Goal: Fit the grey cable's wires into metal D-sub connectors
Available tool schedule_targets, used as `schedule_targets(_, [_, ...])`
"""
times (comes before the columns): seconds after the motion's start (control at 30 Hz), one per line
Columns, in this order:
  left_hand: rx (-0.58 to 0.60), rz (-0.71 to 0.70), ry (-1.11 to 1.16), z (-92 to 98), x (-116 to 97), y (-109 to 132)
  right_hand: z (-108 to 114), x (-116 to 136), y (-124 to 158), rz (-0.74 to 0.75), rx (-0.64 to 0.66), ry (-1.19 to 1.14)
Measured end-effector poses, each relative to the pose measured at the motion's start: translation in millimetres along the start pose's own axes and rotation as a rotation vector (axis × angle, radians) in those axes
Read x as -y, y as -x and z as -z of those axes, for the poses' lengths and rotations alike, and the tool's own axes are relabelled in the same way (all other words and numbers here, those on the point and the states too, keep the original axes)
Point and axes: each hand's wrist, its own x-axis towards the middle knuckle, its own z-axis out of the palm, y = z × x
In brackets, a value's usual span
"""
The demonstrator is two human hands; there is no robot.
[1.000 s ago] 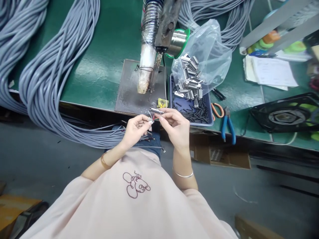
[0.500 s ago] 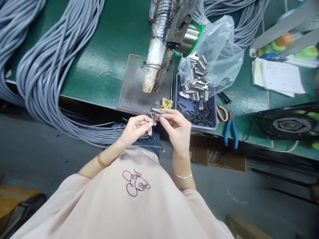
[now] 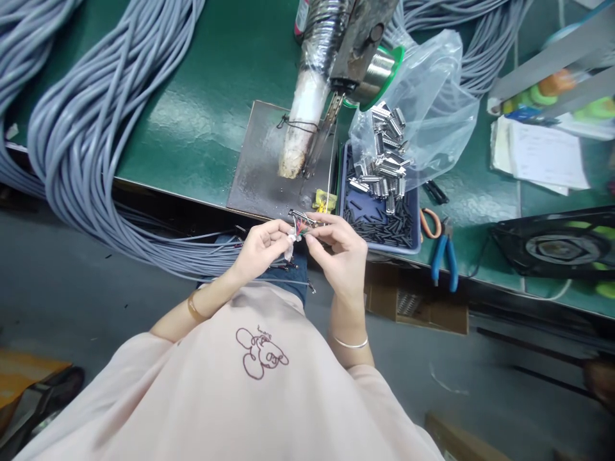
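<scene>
Silver metal connector sits just in front of the green table, pinched in the fingertips of the right hand, with little coloured wires hanging out of it. The left hand has its fingers closed on those wires. This one looks only part done to me, and a big heap of connectors lies untouched in the blue tray

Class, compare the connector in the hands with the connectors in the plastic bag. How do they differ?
The held connector carries coloured wires; the bagged connectors show none. The held connector sits alone between left hand and right hand; the bagged connectors lie heaped. Both are silvery metal.
</scene>
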Motion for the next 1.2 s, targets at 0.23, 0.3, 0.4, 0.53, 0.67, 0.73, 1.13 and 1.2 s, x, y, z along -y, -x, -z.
schedule_targets(0.23, [0.018,-0.033,-0.014,3.2,-2.1,1.3,-0.6,-2.8,1.6,-0.062,-0.109,-0.112])
schedule_targets(0.3, [0.022,-0.038,-0.031,3.9,-1.4,1.2,-0.1,-4.4,1.0,-0.064,-0.075,-0.121])
schedule_targets(0.4, [0.043,-0.041,-0.085,3.7,1.0,1.3,0.3,-5.4,0.4,-0.034,-0.019,-0.101])
schedule_targets(0.53, [0.056,-0.056,-0.191,3.2,3.7,3.2,1.1,-4.4,-0.4,-0.042,0.017,-0.091])
schedule_targets(0.67, [0.056,-0.102,-0.289,3.3,4.9,5.4,1.7,-3.6,-1.6,-0.065,0.034,-0.143])
schedule_targets(0.73, [0.034,-0.109,-0.297,3.1,5.2,5.7,1.2,-4.1,-1.9,-0.096,0.024,-0.193])
schedule_targets(1.13, [-0.009,-0.141,-0.172,3.6,3.8,3.7,-1.5,-1.9,3.6,-0.020,-0.030,-0.134])
schedule_targets(1.2, [-0.017,-0.125,-0.140,4.5,4.2,3.8,-1.9,0.7,6.0,0.082,-0.047,0.019])
